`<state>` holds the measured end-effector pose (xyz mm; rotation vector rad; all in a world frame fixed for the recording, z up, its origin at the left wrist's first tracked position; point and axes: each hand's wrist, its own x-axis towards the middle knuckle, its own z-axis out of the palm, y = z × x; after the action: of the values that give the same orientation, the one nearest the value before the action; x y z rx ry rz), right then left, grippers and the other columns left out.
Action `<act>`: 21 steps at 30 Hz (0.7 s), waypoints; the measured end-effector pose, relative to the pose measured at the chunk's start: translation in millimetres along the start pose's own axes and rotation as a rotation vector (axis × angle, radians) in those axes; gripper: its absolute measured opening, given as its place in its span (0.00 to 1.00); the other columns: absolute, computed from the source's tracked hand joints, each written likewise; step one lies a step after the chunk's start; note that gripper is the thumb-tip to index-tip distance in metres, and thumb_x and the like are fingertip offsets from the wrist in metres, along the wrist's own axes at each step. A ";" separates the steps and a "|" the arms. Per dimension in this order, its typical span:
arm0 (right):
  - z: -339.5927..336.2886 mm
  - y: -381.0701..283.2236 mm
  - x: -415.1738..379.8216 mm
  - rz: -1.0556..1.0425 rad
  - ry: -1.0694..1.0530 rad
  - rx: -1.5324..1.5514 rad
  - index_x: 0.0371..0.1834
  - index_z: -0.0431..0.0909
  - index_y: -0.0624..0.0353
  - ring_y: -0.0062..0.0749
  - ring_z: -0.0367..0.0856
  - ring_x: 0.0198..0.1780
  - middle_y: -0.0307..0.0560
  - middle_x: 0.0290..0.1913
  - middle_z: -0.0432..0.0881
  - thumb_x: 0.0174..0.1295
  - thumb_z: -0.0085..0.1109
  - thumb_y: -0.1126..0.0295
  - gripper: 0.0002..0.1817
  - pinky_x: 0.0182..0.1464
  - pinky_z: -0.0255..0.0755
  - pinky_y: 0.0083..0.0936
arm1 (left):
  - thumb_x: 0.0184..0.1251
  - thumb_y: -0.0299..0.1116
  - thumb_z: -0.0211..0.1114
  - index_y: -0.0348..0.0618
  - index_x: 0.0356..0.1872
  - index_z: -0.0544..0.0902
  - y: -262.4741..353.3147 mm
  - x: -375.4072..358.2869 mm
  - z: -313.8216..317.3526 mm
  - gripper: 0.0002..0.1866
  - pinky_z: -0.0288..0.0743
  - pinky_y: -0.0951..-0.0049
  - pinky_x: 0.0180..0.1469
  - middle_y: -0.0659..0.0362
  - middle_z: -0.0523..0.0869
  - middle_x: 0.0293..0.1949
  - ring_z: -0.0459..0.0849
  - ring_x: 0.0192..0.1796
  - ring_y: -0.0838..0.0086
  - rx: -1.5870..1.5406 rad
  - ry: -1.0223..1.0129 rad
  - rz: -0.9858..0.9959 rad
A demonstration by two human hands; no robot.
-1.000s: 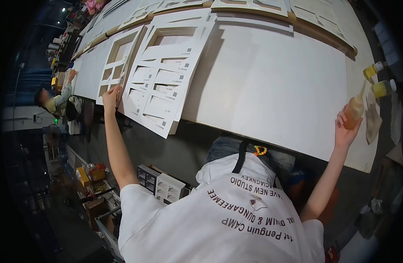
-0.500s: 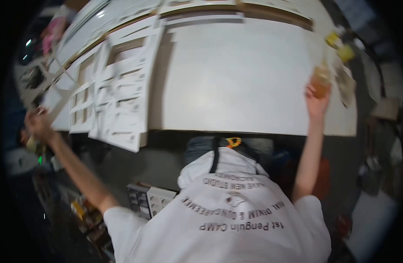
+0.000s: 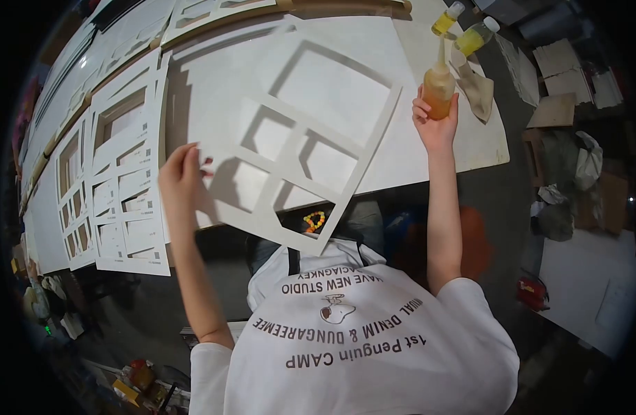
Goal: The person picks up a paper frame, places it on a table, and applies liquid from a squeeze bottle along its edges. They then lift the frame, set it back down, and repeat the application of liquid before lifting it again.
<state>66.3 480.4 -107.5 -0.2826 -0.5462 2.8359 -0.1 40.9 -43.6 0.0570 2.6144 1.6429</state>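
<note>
My left hand (image 3: 179, 183) grips a white panel (image 3: 363, 153) with several rectangular cut-outs by its left corner. The panel is held tilted above the front part of the white table (image 3: 442, 166), its near corner reaching past the edge toward my shirt. In my right hand (image 3: 435, 128) is a squeeze bottle (image 3: 439, 93) of amber liquid, fingers wrapped round it and its narrow nozzle pointing away from me. A beige cloth (image 3: 477, 93) lies just right of this bottle.
Other white cut-out panels (image 3: 128, 180) lie at the left. Two bottles of yellow liquid, one small (image 3: 445, 21) and one white-capped (image 3: 474, 38), stand at the far right. Cardboard pieces (image 3: 612, 200) and a red item (image 3: 532, 292) lie beyond the table's right side.
My left hand has swung in from the far left, carrying the cut-out panel over the table. My view has turned, while my right hand still holds the squeeze bottle.
</note>
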 end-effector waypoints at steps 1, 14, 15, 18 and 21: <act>-2.3 -1.3 1.3 0.009 0.001 -0.042 0.54 0.63 0.62 0.24 0.60 0.27 0.44 0.44 0.70 0.56 0.54 0.48 0.32 0.27 0.57 0.17 | 0.65 0.29 0.52 0.33 0.44 0.77 3.4 -5.8 12.9 0.12 0.74 0.75 0.37 0.53 0.82 0.33 0.82 0.34 0.69 0.202 0.104 0.152; 99.3 0.5 10.7 -0.254 0.088 -1.328 0.51 0.65 0.53 0.14 0.64 0.18 0.39 0.34 0.72 0.54 0.60 0.48 0.28 0.17 0.56 0.09 | 0.70 0.40 0.46 0.36 0.30 0.81 -26.3 -135.5 20.4 0.20 0.65 0.85 0.24 0.63 0.81 0.26 0.75 0.25 0.85 -0.352 -0.787 -0.632; 109.5 2.8 11.7 -0.278 0.073 -1.433 0.51 0.66 0.54 0.13 0.64 0.18 0.39 0.34 0.72 0.53 0.60 0.48 0.28 0.17 0.56 0.09 | 0.71 0.42 0.44 0.36 0.31 0.80 -35.6 -136.6 23.6 0.21 0.65 0.84 0.23 0.62 0.81 0.26 0.75 0.24 0.85 -0.383 -0.804 -0.690; 130.4 9.8 19.0 -0.295 0.034 -1.604 0.49 0.68 0.53 0.12 0.63 0.17 0.38 0.33 0.73 0.52 0.62 0.48 0.27 0.17 0.57 0.09 | 0.71 0.49 0.40 0.35 0.35 0.77 -53.2 -135.5 31.8 0.26 0.65 0.84 0.20 0.59 0.81 0.26 0.75 0.22 0.83 -0.526 -0.786 -0.806; 146.4 14.6 24.2 -0.255 -0.001 -1.673 0.48 0.69 0.52 0.12 0.63 0.18 0.37 0.32 0.73 0.52 0.62 0.49 0.26 0.17 0.58 0.09 | 0.69 0.56 0.38 0.34 0.36 0.74 -59.8 -125.0 40.1 0.31 0.64 0.85 0.17 0.58 0.80 0.25 0.76 0.21 0.81 -0.698 -0.654 -0.797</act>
<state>6.4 424.0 16.9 -0.3835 -2.4966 1.4386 127.1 43.6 -111.6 -0.3576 1.2466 1.6870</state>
